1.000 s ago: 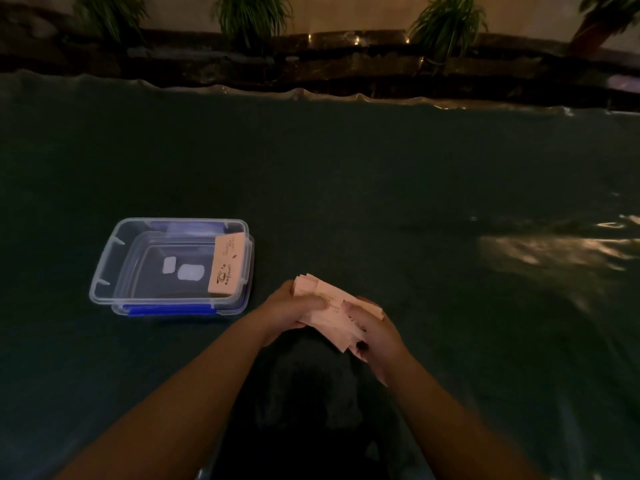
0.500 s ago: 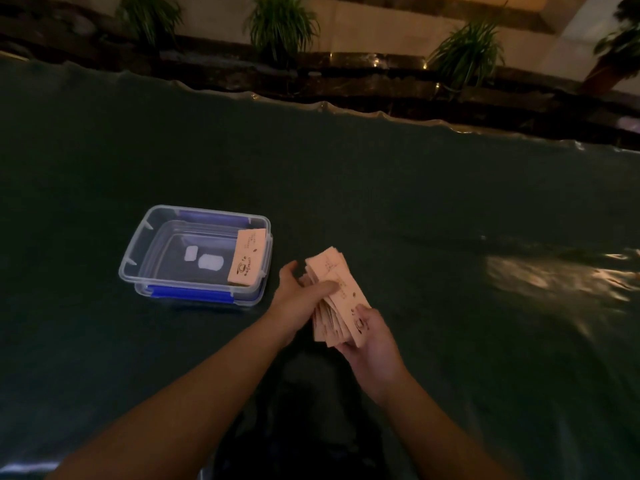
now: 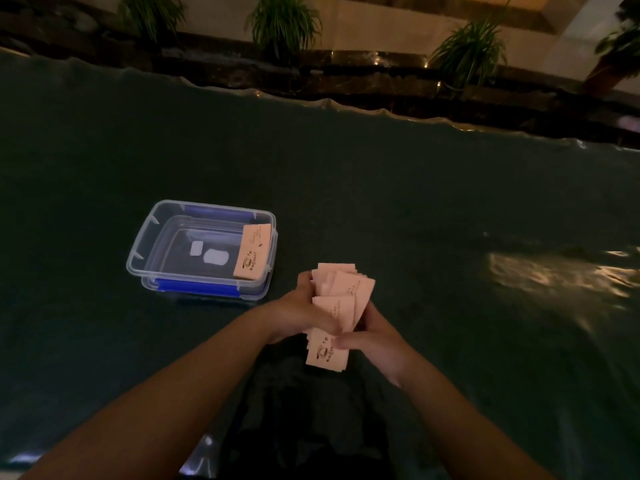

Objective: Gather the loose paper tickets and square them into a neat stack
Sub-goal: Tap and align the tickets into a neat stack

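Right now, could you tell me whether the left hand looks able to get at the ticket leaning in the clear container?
Probably not yet: the left hand and right hand both grip the uneven tickets. The container is open, nothing blocking its ticket.

Print on the tickets point(image 3: 327, 353) is too blurred to read.

pale pink tickets point(image 3: 341, 299), clear blue-clipped box point(image 3: 204, 247), dark green tablecloth point(image 3: 415, 202)

Clear plastic container point(image 3: 166, 244) with blue clips, lidless, on dark green tabletop point(image 3: 398, 188); potted plants point(image 3: 284, 22) on dark ledge point(image 3: 363, 69) beyond the container, past tabletop's far edge
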Demonstrator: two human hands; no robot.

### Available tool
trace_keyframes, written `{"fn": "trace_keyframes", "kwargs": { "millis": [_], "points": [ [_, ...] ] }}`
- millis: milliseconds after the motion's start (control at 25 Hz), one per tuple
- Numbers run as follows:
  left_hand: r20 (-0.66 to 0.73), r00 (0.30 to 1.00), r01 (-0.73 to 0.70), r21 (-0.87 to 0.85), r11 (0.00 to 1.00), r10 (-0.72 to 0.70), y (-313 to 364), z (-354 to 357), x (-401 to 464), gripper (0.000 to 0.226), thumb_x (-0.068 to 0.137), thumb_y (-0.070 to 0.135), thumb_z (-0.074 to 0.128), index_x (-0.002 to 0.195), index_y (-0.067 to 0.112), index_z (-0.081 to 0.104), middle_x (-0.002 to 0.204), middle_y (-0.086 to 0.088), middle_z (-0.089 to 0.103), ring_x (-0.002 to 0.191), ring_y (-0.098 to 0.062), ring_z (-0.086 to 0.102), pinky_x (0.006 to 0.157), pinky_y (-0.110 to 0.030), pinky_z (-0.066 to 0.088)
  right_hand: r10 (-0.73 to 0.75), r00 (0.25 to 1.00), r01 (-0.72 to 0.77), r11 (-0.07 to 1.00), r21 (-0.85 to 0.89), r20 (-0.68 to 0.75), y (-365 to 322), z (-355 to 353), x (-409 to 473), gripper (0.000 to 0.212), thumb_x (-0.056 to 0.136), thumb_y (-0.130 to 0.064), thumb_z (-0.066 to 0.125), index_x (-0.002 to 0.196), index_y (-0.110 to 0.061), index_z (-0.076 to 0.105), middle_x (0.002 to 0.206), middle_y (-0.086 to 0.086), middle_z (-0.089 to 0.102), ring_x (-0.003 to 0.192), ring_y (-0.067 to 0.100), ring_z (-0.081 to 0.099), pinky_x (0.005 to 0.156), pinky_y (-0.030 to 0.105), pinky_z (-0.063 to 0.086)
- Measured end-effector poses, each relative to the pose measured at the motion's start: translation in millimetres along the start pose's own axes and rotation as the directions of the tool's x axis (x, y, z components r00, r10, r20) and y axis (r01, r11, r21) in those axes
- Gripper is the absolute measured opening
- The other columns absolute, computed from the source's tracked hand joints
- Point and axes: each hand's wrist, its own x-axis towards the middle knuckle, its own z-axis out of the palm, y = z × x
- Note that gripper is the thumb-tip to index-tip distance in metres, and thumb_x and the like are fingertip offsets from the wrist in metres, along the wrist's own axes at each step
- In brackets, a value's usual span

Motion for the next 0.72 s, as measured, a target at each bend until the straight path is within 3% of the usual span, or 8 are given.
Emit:
{"fn": "trace_keyframes", "kwargs": {
  "millis": [80, 160, 240, 320, 440, 560, 600, 720],
  "points": [
    [-0.008, 0.996, -0.082, 0.124, 0.989, 0.084, -3, 0, 2, 0.106, 0.069, 0.001, 0.087, 0.142, 0.04, 0.019, 0.139, 0.003, 0.056, 0.134, -0.02, 0.054, 0.113, -0.05, 0.048, -0.088, 0.996, 0.085, 0.987, -0.14, -0.016, -6, 1, 5, 0.084, 0.072, 0.021, 0.073, 0.143, -0.021, 0.059, 0.131, 0.004, 0.076, 0.118, 0.011, 0.074, 0.093, 0.031, 0.062],
    [-0.024, 0.985, -0.163, 0.198, 0.967, 0.171, -9, -2, 4, 0.108, 0.067, 0.009, 0.093, 0.141, 0.038, 0.021, 0.139, 0.011, 0.055, 0.13, -0.007, 0.056, 0.111, -0.035, 0.048, -0.172, 0.984, 0.161, 0.969, -0.19, -0.041, -8, 5, 10, 0.085, 0.068, 0.024, 0.074, 0.143, -0.012, 0.058, 0.129, 0.004, 0.074, 0.117, 0.005, 0.073, 0.096, 0.031, 0.061],
    [-0.032, 0.97, -0.226, 0.257, 0.94, 0.242, -15, -4, 5, 0.107, 0.067, 0.017, 0.097, 0.141, 0.038, 0.021, 0.133, 0.019, 0.055, 0.119, 0.01, 0.057, 0.099, -0.014, 0.046, -0.212, 0.975, 0.193, 0.957, -0.217, -0.066, -10, 10, 11, 0.088, 0.072, 0.02, 0.082, 0.146, -0.016, 0.049, 0.127, -0.009, 0.071, 0.113, -0.004, 0.072, 0.096, 0.023, 0.058],
    [-0.037, 0.954, -0.276, 0.289, 0.917, 0.299, -23, -5, 7, 0.104, 0.069, 0.019, 0.097, 0.142, 0.036, 0.024, 0.13, 0.022, 0.055, 0.114, 0.021, 0.057, 0.09, -0.003, 0.045, -0.225, 0.971, 0.197, 0.947, -0.252, -0.086, -10, 16, 12, 0.089, 0.077, 0.002, 0.09, 0.148, -0.026, 0.043, 0.127, -0.013, 0.07, 0.113, -0.003, 0.071, 0.098, 0.021, 0.056],
    [-0.049, 0.944, -0.295, 0.31, 0.904, 0.325, -42, -5, 12, 0.102, 0.072, 0.017, 0.095, 0.145, 0.029, 0.024, 0.131, 0.018, 0.055, 0.118, 0.02, 0.055, 0.093, -0.003, 0.044, -0.199, 0.975, 0.16, 0.936, -0.314, -0.096, -1, 25, 13, 0.09, 0.078, -0.019, 0.087, 0.149, -0.034, 0.035, 0.13, -0.013, 0.066, 0.114, -0.002, 0.069, 0.106, 0.03, 0.055],
    [-0.062, 0.943, -0.29, 0.322, 0.901, 0.326, -63, -3, 17, 0.109, 0.071, 0.018, 0.096, 0.15, 0.027, 0.021, 0.134, 0.016, 0.053, 0.123, 0.016, 0.053, 0.095, -0.002, 0.042, -0.145, 0.987, 0.116, 0.945, -0.306, -0.072, 11, 30, 13, 0.095, 0.08, -0.01, 0.083, 0.152, -0.038, 0.027, 0.133, -0.015, 0.063, 0.116, -0.01, 0.066, 0.114, 0.033, 0.051],
    [-0.073, 0.944, -0.282, 0.319, 0.905, 0.321, -67, -3, 18, 0.113, 0.07, 0.018, 0.096, 0.152, 0.026, 0.02, 0.135, 0.017, 0.051, 0.123, 0.017, 0.052, 0.095, 0.0, 0.041, -0.134, 0.989, 0.11, 0.945, -0.31, -0.058, 13, 31, 12, 0.099, 0.08, -0.007, 0.083, 0.156, -0.036, 0.025, 0.136, -0.014, 0.061, 0.119, -0.01, 0.065, 0.117, 0.035, 0.049],
    [-0.088, 0.948, -0.265, 0.312, 0.913, 0.305, -78, -7, 22, 0.129, 0.067, 0.019, 0.098, 0.159, 0.024, 0.008, 0.143, 0.014, 0.047, 0.127, 0.016, 0.049, 0.101, 0.0, 0.036, -0.144, 0.989, 0.123, 0.929, -0.35, -0.033, 16, 34, 15, 0.123, 0.07, -0.027, 0.085, 0.168, -0.032, 0.011, 0.161, -0.002, 0.043, 0.14, 0.003, 0.055, 0.124, 0.038, 0.042]
  ]
}}
